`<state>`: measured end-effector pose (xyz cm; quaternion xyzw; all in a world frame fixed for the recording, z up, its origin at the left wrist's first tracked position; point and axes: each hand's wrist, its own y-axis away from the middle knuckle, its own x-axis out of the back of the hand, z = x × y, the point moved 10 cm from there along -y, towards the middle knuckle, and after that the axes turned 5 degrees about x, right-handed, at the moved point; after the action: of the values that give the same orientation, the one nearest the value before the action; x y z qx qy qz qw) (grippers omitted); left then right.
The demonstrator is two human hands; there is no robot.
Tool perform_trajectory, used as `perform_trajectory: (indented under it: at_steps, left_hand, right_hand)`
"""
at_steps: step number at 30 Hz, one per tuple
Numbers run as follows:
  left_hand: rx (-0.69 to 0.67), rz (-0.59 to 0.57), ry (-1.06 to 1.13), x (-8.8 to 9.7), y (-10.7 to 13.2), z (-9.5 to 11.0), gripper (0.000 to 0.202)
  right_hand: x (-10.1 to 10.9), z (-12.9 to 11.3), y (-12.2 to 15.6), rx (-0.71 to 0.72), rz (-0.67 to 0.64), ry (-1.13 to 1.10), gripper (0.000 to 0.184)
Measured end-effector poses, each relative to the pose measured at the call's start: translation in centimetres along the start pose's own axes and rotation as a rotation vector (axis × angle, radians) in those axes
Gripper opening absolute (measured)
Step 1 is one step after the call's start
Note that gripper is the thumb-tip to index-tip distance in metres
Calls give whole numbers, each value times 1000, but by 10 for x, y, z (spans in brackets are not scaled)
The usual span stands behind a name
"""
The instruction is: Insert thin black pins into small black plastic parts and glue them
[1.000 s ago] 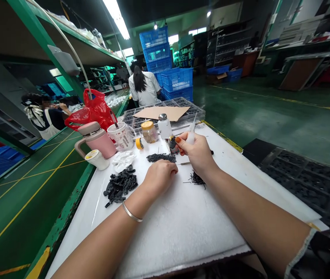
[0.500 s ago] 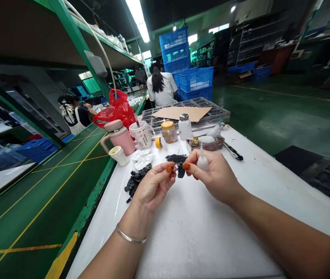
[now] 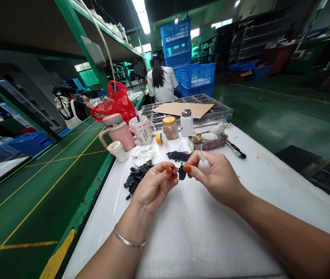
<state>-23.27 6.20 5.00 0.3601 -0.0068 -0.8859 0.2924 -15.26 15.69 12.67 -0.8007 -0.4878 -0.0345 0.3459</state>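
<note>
My right hand (image 3: 220, 176) pinches a small flat black part (image 3: 182, 174) between thumb and fingers. Tucked in that same hand is a small translucent squeeze bottle (image 3: 204, 166), its thin nozzle pointing up. Close beside the black part, my left hand (image 3: 153, 186) is closed in a pinch; whatever sits in its fingertips is too small to name. Just past the hands lies a heap of tiny black pieces (image 3: 178, 155). A pile of larger black parts (image 3: 137, 177) rests left of my left hand, with crumpled white tissue (image 3: 143, 154) behind it.
Along the table's (image 3: 199, 240) back stand a pink mug (image 3: 121, 135), a white cup (image 3: 141, 131), a yellow-lidded jar (image 3: 170, 128) and a white bottle (image 3: 187, 124). A utility knife (image 3: 237, 150) lies right of a small box (image 3: 211, 144). A green conveyor (image 3: 37, 205) runs alongside; two people sit beyond.
The camera view has shifted slightly. Both hands keep nearly the same pose, with the black part and the squeeze bottle still in my right hand.
</note>
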Motion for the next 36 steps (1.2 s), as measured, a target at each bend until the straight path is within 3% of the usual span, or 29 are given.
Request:
perform_trajectory:
  at_steps: [36]
  left_hand:
    - [40, -87, -24, -6, 2, -4, 25]
  right_hand:
    - [-4, -12, 3, 46, -42, 40, 15]
